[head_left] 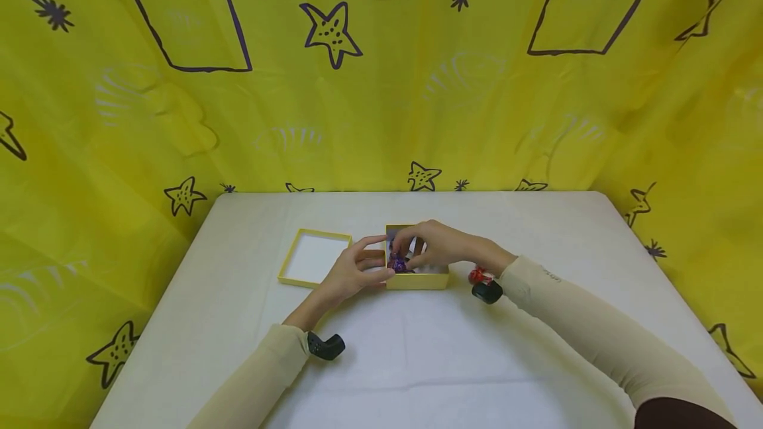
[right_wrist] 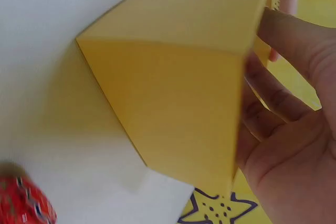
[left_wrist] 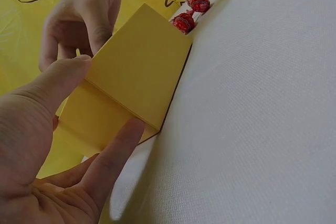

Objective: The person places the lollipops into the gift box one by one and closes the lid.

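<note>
An open yellow box [head_left: 417,281] stands on the table, with purple-wrapped candy [head_left: 399,264] in its left part. My left hand [head_left: 352,270] holds the box's left end; in the left wrist view its thumb lies at the top rim and a fingertip presses the lower corner. From above, my right hand [head_left: 438,243] reaches into the box, thumb and index finger bent about the purple candy. In the right wrist view the box wall [right_wrist: 168,108] hides those fingertips. Red-wrapped candies [left_wrist: 191,11] lie on the table by the box's right side.
The yellow-rimmed lid [head_left: 316,257] lies with its white inside up, left of the box. A white cloth covers the table [head_left: 417,356]. Yellow curtains [head_left: 381,98] with drawn stars hang behind and at both sides.
</note>
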{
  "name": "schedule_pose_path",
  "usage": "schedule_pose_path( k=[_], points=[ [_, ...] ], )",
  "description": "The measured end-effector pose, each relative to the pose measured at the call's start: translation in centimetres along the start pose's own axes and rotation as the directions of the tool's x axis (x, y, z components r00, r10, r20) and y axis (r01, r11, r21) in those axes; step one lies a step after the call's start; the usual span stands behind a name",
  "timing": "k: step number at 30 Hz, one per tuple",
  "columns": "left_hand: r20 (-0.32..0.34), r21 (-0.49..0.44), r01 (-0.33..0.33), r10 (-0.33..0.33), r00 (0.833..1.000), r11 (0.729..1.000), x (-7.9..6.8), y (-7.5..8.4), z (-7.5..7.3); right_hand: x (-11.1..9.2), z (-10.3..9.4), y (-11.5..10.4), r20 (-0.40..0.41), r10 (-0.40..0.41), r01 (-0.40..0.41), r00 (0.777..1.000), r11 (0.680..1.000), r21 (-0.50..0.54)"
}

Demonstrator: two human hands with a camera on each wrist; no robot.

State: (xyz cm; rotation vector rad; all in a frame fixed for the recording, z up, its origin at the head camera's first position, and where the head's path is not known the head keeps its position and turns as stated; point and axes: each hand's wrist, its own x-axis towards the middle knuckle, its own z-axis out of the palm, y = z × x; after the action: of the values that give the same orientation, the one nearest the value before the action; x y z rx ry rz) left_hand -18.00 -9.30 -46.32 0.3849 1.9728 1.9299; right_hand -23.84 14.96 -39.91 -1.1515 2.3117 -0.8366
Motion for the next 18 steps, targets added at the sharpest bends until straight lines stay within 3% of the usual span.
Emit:
schedule_pose_path(
  k=[9, 18],
  points=[
    [-0.009, 0.008, 0.006, -0.006, 1.000, 1.000, 0.2, 0.0, -0.1, -1.6, -1.6, -1.1, -0.067, -0.046, 0.041, 0.997, 0.997, -0.066],
    [-0.019, 0.021, 0.012, -0.011, 1.000, 1.000, 0.2, -0.2, 0.0, -4.0, -2.9, -1.5, -0.129, 0.003, -0.013, 0.992, 0.997, -0.079]
  ],
)
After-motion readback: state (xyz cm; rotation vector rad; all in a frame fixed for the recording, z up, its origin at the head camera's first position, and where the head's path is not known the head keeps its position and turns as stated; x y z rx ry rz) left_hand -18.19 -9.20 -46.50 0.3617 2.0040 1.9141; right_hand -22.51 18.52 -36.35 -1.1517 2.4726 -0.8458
